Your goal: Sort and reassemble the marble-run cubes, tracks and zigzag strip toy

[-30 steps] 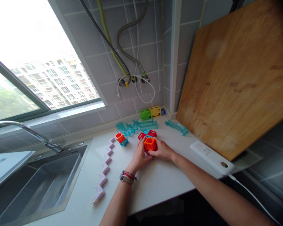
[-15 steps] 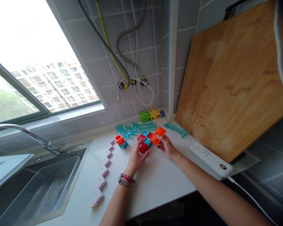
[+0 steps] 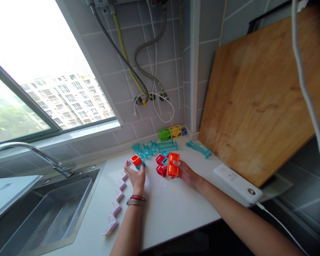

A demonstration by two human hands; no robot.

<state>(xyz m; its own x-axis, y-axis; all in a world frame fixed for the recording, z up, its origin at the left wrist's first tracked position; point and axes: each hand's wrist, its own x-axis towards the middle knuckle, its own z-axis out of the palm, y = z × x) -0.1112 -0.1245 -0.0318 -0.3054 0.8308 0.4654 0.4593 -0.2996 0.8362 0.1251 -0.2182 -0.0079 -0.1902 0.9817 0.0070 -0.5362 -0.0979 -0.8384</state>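
Note:
An orange plastic building block (image 3: 173, 164) with rectangular hollows is in my right hand (image 3: 185, 172), its thumb on the near face. Just behind it sits a cluster of red and light-blue blocks (image 3: 161, 170), partly hidden by the held block. My left hand (image 3: 136, 177) is at a small orange-and-blue block (image 3: 136, 160) on the counter. Its thumb and fingers are spread to either side of that block; whether they touch it is hard to tell. Beside this hand runs a zigzag row of pale purple pieces (image 3: 116, 209).
Clear teal track pieces (image 3: 166, 145) lie at the back, with another curved piece (image 3: 198, 148) to the right. Green and yellow blocks (image 3: 164, 134) stand against the wall. A white power bank (image 3: 238, 183) lies by the wooden board (image 3: 264, 92). The sink (image 3: 61, 209) is left.
My left hand has moved left from the red and blue cluster to the small orange-and-blue block. My right hand has turned the held orange block more upright and brought it slightly left and nearer.

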